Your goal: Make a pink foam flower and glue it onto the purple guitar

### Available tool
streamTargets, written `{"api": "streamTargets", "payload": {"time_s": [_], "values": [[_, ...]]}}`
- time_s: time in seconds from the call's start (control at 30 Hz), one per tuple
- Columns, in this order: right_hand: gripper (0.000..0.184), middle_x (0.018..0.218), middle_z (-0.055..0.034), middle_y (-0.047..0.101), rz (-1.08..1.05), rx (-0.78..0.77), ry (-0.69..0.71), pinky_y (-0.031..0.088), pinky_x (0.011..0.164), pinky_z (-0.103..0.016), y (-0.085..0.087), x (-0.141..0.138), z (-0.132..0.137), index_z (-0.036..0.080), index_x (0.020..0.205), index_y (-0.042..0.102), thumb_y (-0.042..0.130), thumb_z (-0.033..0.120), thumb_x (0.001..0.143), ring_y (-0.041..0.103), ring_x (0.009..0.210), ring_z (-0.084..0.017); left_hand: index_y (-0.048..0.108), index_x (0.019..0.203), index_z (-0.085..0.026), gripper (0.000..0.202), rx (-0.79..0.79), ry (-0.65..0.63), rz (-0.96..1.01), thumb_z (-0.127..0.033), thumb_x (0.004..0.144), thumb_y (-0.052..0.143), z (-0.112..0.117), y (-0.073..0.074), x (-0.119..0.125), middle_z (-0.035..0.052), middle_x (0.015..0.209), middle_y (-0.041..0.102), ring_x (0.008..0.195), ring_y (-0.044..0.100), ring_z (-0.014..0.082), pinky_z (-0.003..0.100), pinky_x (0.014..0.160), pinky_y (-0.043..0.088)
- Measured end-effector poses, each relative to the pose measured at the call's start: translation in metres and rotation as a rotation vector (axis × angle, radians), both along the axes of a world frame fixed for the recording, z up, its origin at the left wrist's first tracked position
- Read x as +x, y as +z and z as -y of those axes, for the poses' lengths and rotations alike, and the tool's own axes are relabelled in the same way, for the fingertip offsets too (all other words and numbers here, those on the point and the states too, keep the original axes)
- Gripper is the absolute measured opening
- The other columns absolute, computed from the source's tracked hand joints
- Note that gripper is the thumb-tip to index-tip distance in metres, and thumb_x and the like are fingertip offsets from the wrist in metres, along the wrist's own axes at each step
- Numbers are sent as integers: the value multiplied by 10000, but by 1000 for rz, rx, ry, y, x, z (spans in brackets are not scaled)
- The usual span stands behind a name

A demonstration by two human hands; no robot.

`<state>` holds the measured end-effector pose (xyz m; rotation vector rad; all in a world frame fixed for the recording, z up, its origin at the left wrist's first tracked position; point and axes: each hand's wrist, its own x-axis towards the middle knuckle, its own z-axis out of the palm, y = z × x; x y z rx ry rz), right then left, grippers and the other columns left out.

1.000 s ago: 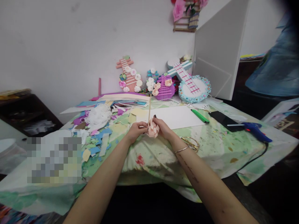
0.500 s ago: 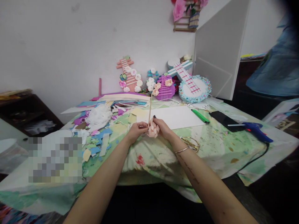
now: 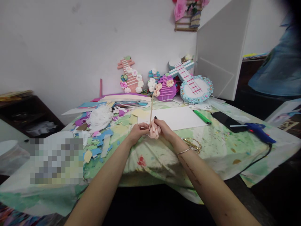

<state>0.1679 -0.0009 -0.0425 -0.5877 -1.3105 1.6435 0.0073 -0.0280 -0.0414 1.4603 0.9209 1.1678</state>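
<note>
A peach paper flower (image 3: 154, 131) with ruffled petals is between my two hands, low over the front half of the table. My right hand (image 3: 164, 128) is closed round its right side, thumb and fingers against the petals. From the left, my left hand (image 3: 138, 132) pinches the flower's edge with its fingertips. A thin tan strip (image 3: 151, 108) runs up and away from the flower toward the back of the table; where it joins the flower is hidden by petals and fingers. Just behind my hands lies a white sheet (image 3: 178, 117).
A blue glue gun (image 3: 260, 131), black phone (image 3: 225, 121), green marker (image 3: 202, 117) and gold-handled scissors (image 3: 194, 145) lie to the right. Paper scraps (image 3: 103, 139) and tangled white string (image 3: 100, 116) cover the left. Decorated instrument models (image 3: 191, 84) lean on the wall.
Almost nothing differs. Both hands keep their hold on the paper flower, and the view has shifted very slightly.
</note>
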Motion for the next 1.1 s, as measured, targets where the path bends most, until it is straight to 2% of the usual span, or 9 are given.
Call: {"api": "streamTargets", "payload": {"time_s": [0.3, 0.53, 0.83, 0.97, 1.1], "values": [[359, 591, -7, 604, -2, 29, -39, 403, 535, -229, 5, 0, 4, 135, 663, 613, 627, 490, 721, 519, 540, -109, 603, 631, -129, 210, -17, 3, 3, -260, 581, 759, 0, -3, 0, 19, 801, 629, 704, 580, 120, 249, 690, 432], [249, 701, 5, 623, -12, 73, -61, 419, 568, -223, 11, 4, 8, 161, 769, 654, 727, 364, 645, 540, 601, -104, 637, 650, -118, 206, -63, -27, -48, -253, 574, 773, 4, 2, 1, 12, 661, 630, 635, 578, 120, 240, 648, 419], [223, 620, 7, 613, -8, 108, -135, 387, 519, -233, 9, 4, 6, 157, 739, 674, 737, 341, 630, 519, 542, -108, 672, 715, -112, 232, -83, -31, -91, -273, 580, 772, 3, 3, 0, 23, 666, 658, 625, 583, 122, 233, 635, 408], [202, 628, 11, 609, -31, 125, -219, 372, 530, -220, 9, 5, 3, 156, 736, 687, 730, 324, 632, 504, 564, -95, 664, 698, -117, 240, -85, -27, -93, -296, 581, 774, 2, 2, 1, 16, 646, 652, 607, 575, 115, 227, 618, 402], [168, 758, 10, 626, -100, 130, -383, 398, 587, -208, 13, 12, -4, 183, 746, 654, 692, 321, 660, 521, 660, -89, 656, 684, -117, 257, -90, -30, -95, -309, 568, 781, 2, 1, 1, 18, 633, 649, 594, 571, 117, 231, 610, 406]]}}
